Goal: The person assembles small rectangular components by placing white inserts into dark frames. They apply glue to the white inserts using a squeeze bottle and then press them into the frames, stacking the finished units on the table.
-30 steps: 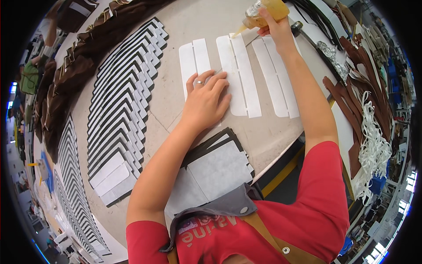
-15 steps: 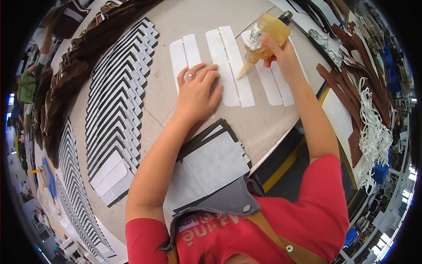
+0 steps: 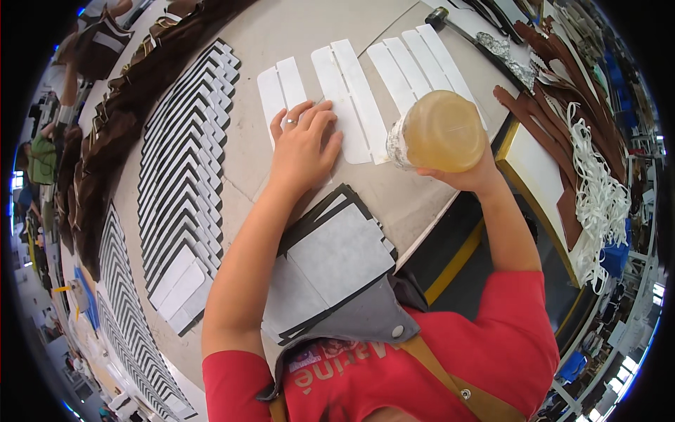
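Observation:
My right hand [image 3: 478, 177] grips a squeeze bottle [image 3: 450, 132] of yellowish liquid, foil wrapped around its lower part. The bottle's round base faces up, and its nozzle is hidden underneath. My left hand [image 3: 304, 146] lies on the table with fingers spread, over the near end of a white split panel [image 3: 283, 88]. Beside it lies a second white panel [image 3: 344, 91], its near end close to the bottle. Further right, white strips [image 3: 415, 60] run partly beneath the bottle. Close to my body sits a stack of grey-white pieces with black edges [image 3: 341, 246].
Overlapping black-edged white pieces [image 3: 186, 169] form a long row on the left, with more rows [image 3: 130, 302] beyond. Dark brown material [image 3: 133, 98] lines the far left. A hammer [image 3: 437, 17], crumpled foil [image 3: 503, 53], brown strips [image 3: 545, 144] and tangled white cord [image 3: 589, 190] are on the right.
The bottle has come nearer to me and tipped, so its base now shows and its nozzle no longer does. My left hand stays on the table in nearly the same place.

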`<state>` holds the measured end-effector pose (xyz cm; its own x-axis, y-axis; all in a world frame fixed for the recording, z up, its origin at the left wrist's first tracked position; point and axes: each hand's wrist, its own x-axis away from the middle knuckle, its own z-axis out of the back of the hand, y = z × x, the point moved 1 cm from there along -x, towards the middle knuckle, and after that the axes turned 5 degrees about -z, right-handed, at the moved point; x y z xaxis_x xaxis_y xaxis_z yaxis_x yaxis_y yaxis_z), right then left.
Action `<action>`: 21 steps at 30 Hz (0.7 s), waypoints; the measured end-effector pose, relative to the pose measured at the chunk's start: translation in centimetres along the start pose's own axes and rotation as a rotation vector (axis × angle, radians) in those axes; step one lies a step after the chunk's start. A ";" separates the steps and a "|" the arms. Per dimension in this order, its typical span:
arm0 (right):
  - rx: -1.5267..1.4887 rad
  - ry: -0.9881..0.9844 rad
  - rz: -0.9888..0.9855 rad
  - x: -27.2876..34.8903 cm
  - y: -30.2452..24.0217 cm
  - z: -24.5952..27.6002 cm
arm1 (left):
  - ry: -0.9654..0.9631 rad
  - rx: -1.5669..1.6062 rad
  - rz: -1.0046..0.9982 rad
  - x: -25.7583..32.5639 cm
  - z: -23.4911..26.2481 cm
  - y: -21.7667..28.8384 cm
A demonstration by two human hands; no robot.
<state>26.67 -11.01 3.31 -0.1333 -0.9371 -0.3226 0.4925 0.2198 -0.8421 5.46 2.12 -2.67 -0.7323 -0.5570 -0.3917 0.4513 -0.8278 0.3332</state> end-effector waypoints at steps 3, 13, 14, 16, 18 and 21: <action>-0.030 0.023 -0.010 0.0 0.9 1.2 | -0.001 0.006 0.002 -0.1 0.1 0.1; -0.211 0.264 0.001 -12.7 5.2 -0.8 | -0.008 0.034 0.007 -0.2 0.4 0.2; -0.269 0.275 0.005 -13.9 5.8 -1.4 | -0.007 0.040 0.005 -0.3 0.3 0.2; -0.322 0.269 -0.007 -15.7 7.3 -2.2 | -0.005 0.042 0.012 -0.2 0.3 0.1; -0.306 0.250 -0.037 -16.8 8.2 -2.7 | -0.010 0.049 0.015 -0.2 0.3 0.1; -0.273 0.279 -0.056 -17.3 8.5 -3.2 | -0.009 0.056 0.024 -0.2 0.3 0.1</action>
<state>30.39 7.97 0.31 -0.4010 -0.8480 -0.3466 0.2359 0.2700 -0.9335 5.51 2.17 -2.24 -0.7263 -0.5759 -0.3753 0.4400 -0.8090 0.3898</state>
